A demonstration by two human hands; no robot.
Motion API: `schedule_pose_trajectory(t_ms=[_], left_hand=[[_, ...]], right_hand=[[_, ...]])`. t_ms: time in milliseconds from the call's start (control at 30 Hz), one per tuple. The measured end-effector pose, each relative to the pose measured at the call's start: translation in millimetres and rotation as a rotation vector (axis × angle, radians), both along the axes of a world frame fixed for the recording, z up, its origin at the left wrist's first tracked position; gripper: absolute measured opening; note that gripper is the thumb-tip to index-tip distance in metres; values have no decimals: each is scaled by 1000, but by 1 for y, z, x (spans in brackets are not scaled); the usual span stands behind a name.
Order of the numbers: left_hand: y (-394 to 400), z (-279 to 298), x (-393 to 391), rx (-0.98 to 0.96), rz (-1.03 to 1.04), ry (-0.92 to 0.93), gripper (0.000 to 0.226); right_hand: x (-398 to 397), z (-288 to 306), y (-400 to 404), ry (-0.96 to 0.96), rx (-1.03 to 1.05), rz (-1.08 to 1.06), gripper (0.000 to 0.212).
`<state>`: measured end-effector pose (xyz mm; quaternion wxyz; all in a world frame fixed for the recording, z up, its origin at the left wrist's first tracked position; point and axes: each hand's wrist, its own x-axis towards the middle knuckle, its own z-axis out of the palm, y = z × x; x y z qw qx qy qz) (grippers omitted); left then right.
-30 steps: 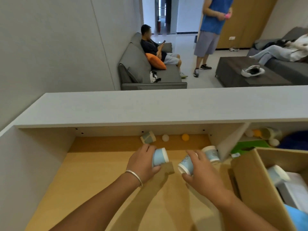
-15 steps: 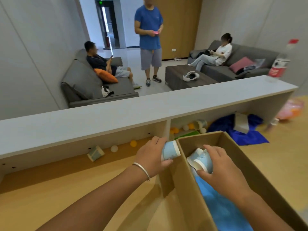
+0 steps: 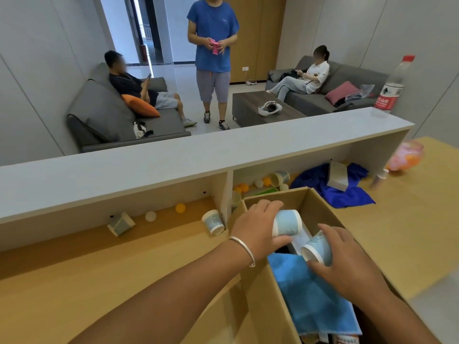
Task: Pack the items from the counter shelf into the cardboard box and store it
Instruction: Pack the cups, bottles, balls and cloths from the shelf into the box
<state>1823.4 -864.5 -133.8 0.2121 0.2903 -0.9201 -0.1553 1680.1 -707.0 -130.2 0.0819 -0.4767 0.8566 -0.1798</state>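
Here, two paper cups held over cardboard box (image 3: 258, 294): one cup (image 3: 286, 222) gripped in left hand (image 3: 258, 229), one cup (image 3: 318, 249) in right hand (image 3: 347, 266); third cup (image 3: 213, 222) lying left of left hand.

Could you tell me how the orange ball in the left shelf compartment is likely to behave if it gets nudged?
The orange ball is round and sits loose on the flat shelf floor, so it would probably roll away readily. It looks like a table-tennis ball, likely very light and easily flicked. The back wall close behind should stop it.
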Motion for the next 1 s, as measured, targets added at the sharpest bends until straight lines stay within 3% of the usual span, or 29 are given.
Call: schedule_pose_trajectory(t_ms=[100,300,533,1000], left_hand=[[3,-4,6,40,-13,0,83],[-16,-31,73,73,105,14,71],[-55,-58,187,62,329,-114,64],[-104,-92,322,150,636,-244,70]], right_hand=[[4,3,-6,-10,19,11,87],[30,6,-33,-12,-46,40,80],[95,0,-90,-25,-134,237,72],[212,-45,-194,11,18,478,79]])
